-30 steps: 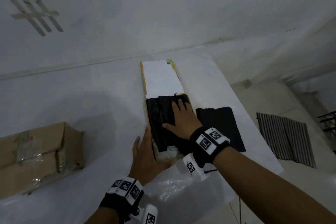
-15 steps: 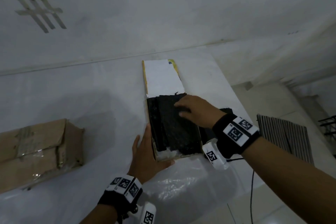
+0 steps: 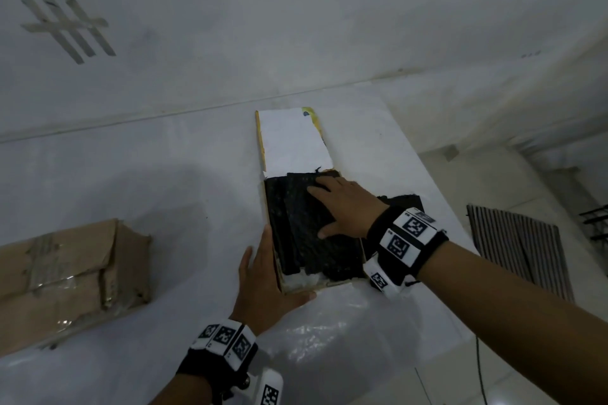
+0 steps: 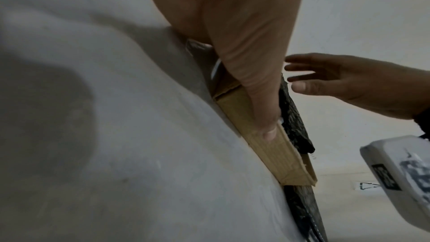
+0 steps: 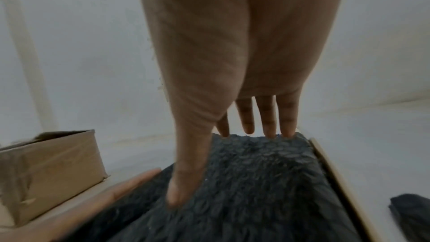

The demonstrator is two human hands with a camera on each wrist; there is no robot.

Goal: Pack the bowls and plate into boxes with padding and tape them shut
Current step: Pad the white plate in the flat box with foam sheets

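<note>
A shallow cardboard box [image 3: 271, 256] lies open in the middle of the table, its white lid flap [image 3: 292, 140] folded back toward the wall. Black fuzzy padding [image 3: 309, 237] fills the box. My right hand [image 3: 342, 210] lies flat on the padding with straight fingers [image 5: 267, 115], pressing it down. My left hand [image 3: 263, 276] rests against the box's left side wall and near corner, its thumb [image 4: 263, 109] along the cardboard edge [image 4: 267, 146]. No bowl or plate is in view.
A second brown box [image 3: 65, 276] with taped flaps sits at the left of the white table [image 3: 131, 191]. Another black padding sheet [image 3: 406, 202] lies right of the open box. Clear plastic film [image 3: 316, 339] lies near me. The table's right edge drops to the floor with a striped mat [image 3: 519, 246].
My right hand slid from the near middle of the padding to its far right part, then spread flat again. The left hand stayed against the box.
</note>
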